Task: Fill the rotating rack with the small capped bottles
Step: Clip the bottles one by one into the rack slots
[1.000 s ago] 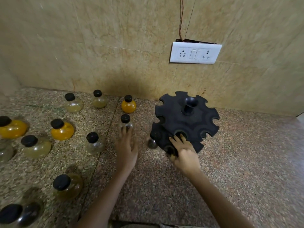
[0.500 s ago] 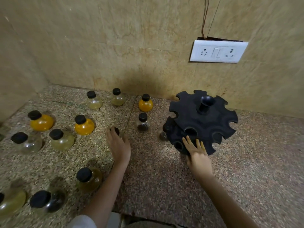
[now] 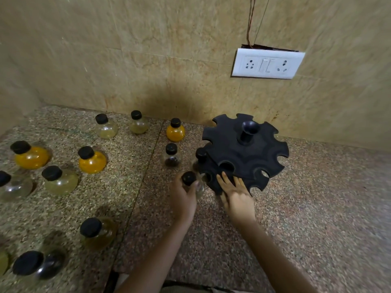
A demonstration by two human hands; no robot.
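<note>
A black two-tier rotating rack (image 3: pixel 245 151) with notched edges stands near the wall. One capped bottle (image 3: pixel 201 155) sits in a slot on the rack's left side. My left hand (image 3: pixel 184 197) grips a small clear bottle with a black cap (image 3: pixel 189 179), held close to the lower tier's left edge. My right hand (image 3: pixel 237 195) rests flat on the lower tier's front, fingers spread. Several round capped bottles stand on the counter to the left, such as a dark one (image 3: pixel 171 155) and an orange one (image 3: pixel 175 130).
The speckled granite counter (image 3: pixel 317 208) meets a tiled wall with a white socket plate (image 3: pixel 267 64). More bottles spread left: orange (image 3: pixel 91 160), yellowish (image 3: pixel 58 180), and a dark one (image 3: pixel 36 265) near the front edge.
My left hand has picked a clear bottle off the counter and carried it right to the rack. My right hand stays on the rack's lower tier. The view shifted left.
</note>
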